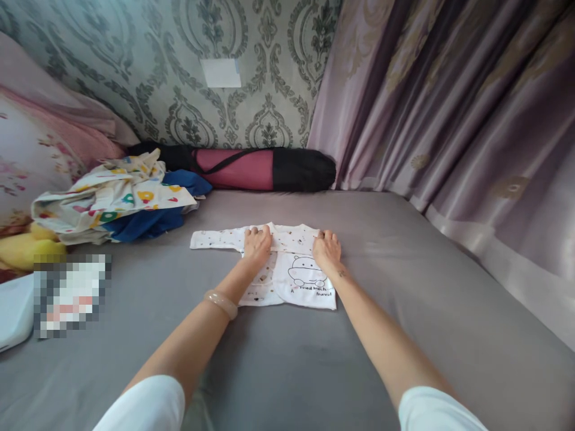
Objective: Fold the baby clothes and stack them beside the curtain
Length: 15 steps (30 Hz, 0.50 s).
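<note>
A small white baby top [300, 296] lies flat on the grey bed sheet, with a cartoon animal and lettering on its front. One sleeve [211, 239] stretches out to the left, while the other appears folded across the chest. My left hand [257, 245], below a pale bangle, has its fingers curled on the cloth near the collar. At the shoulder edge on the other side, my right hand [327, 249] grips the fabric with bent fingers. The fingertips of both hands are hidden.
Crumpled patterned clothes [121, 194] and blue cloth [148, 225] lie at left, near a yellow plush item [31, 248]. A pink-and-black rolled bag [242, 169] rests along the wall. Purple curtains [395, 108] border the right. A white object [15, 311] and a blurred item [72, 296] are at left.
</note>
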Each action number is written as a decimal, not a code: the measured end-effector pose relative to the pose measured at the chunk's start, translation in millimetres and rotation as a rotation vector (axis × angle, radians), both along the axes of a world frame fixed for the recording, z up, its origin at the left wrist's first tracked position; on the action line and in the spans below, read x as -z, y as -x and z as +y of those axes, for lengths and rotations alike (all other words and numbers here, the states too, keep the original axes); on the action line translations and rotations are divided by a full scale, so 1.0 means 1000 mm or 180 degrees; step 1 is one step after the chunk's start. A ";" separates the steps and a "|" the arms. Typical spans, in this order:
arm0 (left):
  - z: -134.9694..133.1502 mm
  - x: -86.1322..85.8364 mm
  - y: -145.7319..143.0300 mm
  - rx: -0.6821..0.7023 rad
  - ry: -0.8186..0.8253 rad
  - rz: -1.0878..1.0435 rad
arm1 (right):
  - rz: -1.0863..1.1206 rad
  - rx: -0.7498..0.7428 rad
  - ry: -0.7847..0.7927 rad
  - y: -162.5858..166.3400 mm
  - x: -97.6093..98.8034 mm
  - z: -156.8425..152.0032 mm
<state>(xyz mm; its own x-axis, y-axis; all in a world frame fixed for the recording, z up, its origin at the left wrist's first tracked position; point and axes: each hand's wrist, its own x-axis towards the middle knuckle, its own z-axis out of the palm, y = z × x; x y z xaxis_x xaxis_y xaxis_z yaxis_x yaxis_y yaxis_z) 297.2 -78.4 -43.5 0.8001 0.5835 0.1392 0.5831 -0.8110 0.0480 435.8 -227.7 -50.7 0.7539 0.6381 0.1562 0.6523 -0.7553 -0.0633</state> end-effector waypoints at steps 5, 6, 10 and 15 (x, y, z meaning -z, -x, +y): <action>0.001 -0.014 0.012 -0.0075 -0.0115 -0.0209 | 0.0387 -0.0013 -0.0168 -0.012 -0.010 -0.004; -0.001 -0.017 0.015 -0.0001 -0.0153 -0.0314 | 0.0428 -0.0031 -0.0259 -0.014 -0.014 -0.005; -0.018 -0.012 0.021 0.0881 -0.0033 -0.0335 | 0.0047 -0.0685 -0.0695 -0.009 -0.022 -0.006; -0.035 0.008 0.023 0.1025 0.0378 0.0222 | 0.0351 -0.1055 -0.0143 0.007 -0.002 -0.003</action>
